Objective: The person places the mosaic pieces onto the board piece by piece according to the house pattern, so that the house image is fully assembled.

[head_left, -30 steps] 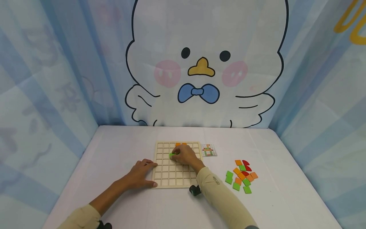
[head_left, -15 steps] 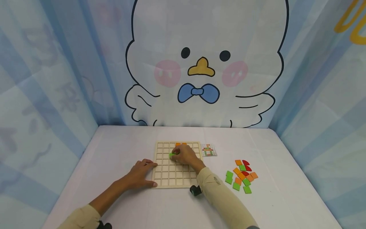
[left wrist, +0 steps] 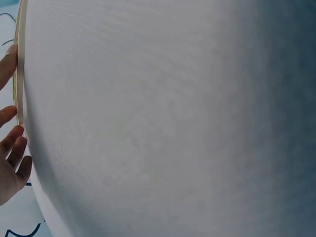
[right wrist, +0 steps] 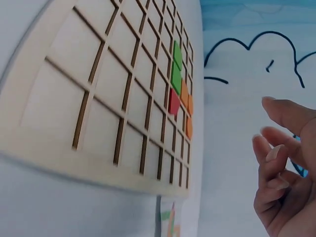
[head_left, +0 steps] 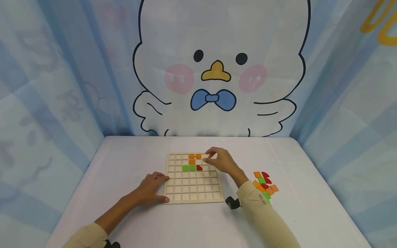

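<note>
Board (head_left: 193, 188) with lots of little boxes lies flat on the white table (head_left: 133, 153), in front of the person. It looks like stiff wood, light enough to lift, so the outside edge seems the best place to hold it. The left hand (head_left: 151, 189) has its thumb and finger spread wide, touching the left side. The right hand (head_left: 224, 162) is over the top right corner, thumb and finger apart, and I see nothing between them. In the top row, two boxes have orange round bits (head_left: 192, 156). An orange square (head_left: 192, 162) sits under the left one. Below that are two green squares (head_left: 185, 168), with a red curvy piece (head_left: 199, 168) just beside them. The loose pieces (head_left: 262, 180) at the right look thin, hard and maybe slippery, so pinching them by their sides should work. The sleeve (head_left: 260, 203) hides some.
</note>
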The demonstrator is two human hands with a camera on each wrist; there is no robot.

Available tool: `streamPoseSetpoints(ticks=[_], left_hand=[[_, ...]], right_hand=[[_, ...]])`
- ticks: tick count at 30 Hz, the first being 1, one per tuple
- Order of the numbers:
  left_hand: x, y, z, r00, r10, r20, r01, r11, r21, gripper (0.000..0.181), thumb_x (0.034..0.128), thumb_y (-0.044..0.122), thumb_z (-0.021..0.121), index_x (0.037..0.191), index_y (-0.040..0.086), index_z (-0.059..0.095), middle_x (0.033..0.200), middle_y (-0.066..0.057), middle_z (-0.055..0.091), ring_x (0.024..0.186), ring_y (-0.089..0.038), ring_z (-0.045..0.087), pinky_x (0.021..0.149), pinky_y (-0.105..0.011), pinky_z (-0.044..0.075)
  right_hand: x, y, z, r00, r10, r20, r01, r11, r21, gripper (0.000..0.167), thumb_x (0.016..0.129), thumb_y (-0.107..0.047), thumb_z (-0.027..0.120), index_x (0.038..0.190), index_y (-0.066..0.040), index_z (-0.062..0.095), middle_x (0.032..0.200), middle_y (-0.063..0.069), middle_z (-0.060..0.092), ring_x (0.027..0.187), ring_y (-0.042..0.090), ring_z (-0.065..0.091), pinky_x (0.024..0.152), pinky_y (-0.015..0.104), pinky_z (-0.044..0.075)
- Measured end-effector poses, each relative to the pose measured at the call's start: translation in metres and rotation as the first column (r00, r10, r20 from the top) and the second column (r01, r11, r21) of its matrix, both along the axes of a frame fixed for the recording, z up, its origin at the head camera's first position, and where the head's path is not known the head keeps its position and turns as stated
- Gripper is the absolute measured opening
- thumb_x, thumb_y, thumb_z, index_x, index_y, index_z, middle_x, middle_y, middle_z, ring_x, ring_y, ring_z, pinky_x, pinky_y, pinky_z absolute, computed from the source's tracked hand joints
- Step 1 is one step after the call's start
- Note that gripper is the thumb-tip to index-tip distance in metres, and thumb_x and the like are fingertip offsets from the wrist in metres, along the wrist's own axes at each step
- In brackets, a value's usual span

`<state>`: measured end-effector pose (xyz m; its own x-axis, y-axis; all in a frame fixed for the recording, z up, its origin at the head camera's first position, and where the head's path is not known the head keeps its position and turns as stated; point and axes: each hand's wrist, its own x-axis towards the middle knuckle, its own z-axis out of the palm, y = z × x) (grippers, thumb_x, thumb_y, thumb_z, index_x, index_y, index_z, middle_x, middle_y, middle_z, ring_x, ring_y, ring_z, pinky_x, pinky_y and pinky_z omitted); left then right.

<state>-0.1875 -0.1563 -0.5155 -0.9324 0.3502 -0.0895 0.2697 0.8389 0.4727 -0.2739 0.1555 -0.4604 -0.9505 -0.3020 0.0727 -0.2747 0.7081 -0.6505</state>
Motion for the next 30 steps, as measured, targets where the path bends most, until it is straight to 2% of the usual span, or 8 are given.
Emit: streamPoseSetpoints(ticks=[4, 11, 17, 23, 30], left_hand=[[0.0, 0.0, -0.001, 1.0, 0.003, 0.001, -0.003, 1.0, 0.004, 0.081, 0.0731, 0.045, 0.087, 0.141, 0.016, 0.056, 0.141, -0.01, 0.05, 0.12, -0.027, 0.046, 0.101, -0.049, 0.043], [-0.001, 0.0, -0.002, 1.0, 0.002, -0.001, -0.002, 1.0, -0.005, 0.081, 0.0733, 0.048, 0.087, 0.142, 0.017, 0.056, 0.141, -0.009, 0.05, 0.122, -0.028, 0.045, 0.102, -0.049, 0.042], [-0.001, -0.001, 0.0, 1.0, 0.003, -0.006, -0.003, 1.0, -0.011, 0.081, 0.0728, 0.047, 0.087, 0.141, 0.017, 0.056, 0.14, -0.009, 0.05, 0.121, -0.028, 0.046, 0.101, -0.05, 0.043], [-0.001, -0.001, 0.0, 1.0, 0.001, -0.004, -0.001, 1.0, -0.016, 0.081, 0.0735, 0.047, 0.087, 0.142, 0.017, 0.055, 0.14, -0.008, 0.05, 0.121, -0.027, 0.046, 0.101, -0.048, 0.043], [0.0, -0.001, 0.0, 1.0, -0.019, -0.015, 0.018, 1.0, -0.014, 0.081, 0.0752, 0.048, 0.085, 0.143, 0.016, 0.055, 0.14, -0.01, 0.05, 0.12, -0.027, 0.045, 0.101, -0.049, 0.042]], right_hand=[[0.006, 0.033, 0.002, 0.999, -0.047, -0.009, 0.047, 0.999, 0.019, 0.031, 0.091, -0.028, 0.074, 0.114, -0.008, 0.071, 0.096, 0.004, 0.069, 0.085, 0.021, 0.059, 0.07, 0.034, 0.048], [0.023, 0.095, -0.001, 0.989, -0.146, 0.021, 0.143, 0.986, 0.09, 0.027, 0.092, -0.026, 0.073, 0.113, -0.008, 0.071, 0.1, 0.005, 0.069, 0.105, 0.032, 0.06, 0.092, 0.048, 0.049], [0.035, 0.15, -0.011, 0.973, -0.223, 0.062, 0.213, 0.968, 0.132, 0.029, 0.094, -0.029, 0.071, 0.115, -0.008, 0.07, 0.107, 0.009, 0.068, 0.101, 0.03, 0.059, 0.09, 0.048, 0.052], [0.045, 0.19, -0.024, 0.942, -0.309, 0.132, 0.287, 0.944, 0.161, 0.032, 0.095, -0.027, 0.07, 0.119, -0.005, 0.068, 0.115, 0.018, 0.065, 0.094, 0.03, 0.057, 0.081, 0.041, 0.056], [0.052, 0.211, -0.039, 0.907, -0.399, 0.131, 0.372, 0.908, 0.192, 0.037, 0.098, -0.026, 0.066, 0.124, 0.0, 0.064, 0.119, 0.026, 0.063, 0.107, 0.039, 0.055, 0.093, 0.052, 0.052]])
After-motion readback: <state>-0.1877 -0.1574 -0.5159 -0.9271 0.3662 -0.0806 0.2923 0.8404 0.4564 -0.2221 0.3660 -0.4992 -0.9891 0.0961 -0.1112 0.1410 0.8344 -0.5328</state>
